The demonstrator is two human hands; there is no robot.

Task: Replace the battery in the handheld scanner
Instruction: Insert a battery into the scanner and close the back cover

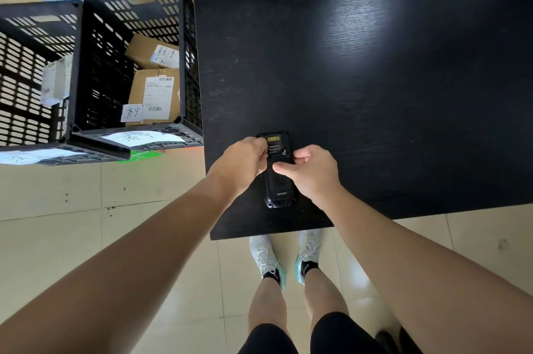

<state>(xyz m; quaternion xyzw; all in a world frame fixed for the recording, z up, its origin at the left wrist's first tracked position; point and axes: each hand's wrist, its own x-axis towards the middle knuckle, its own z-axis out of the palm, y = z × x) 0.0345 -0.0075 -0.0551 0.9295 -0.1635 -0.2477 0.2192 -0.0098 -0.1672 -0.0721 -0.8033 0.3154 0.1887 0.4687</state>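
The scanner [278,177] lies back-up near the front edge of the black table [375,79], its long axis pointing away from the person. The left hand [243,165] and the right hand [313,173] pinch its sides with bent fingers, which hide its middle part.

Between the fingertips of both hands lies a scanner [279,180] of black plastic, smooth with a dull sheen. Under the fingers, the table [375,94] is black wood-grain, matt and faintly ribbed. Beyond the left fingers, perforated plastic crates [95,65] hold brown cardboard boxes [150,85].
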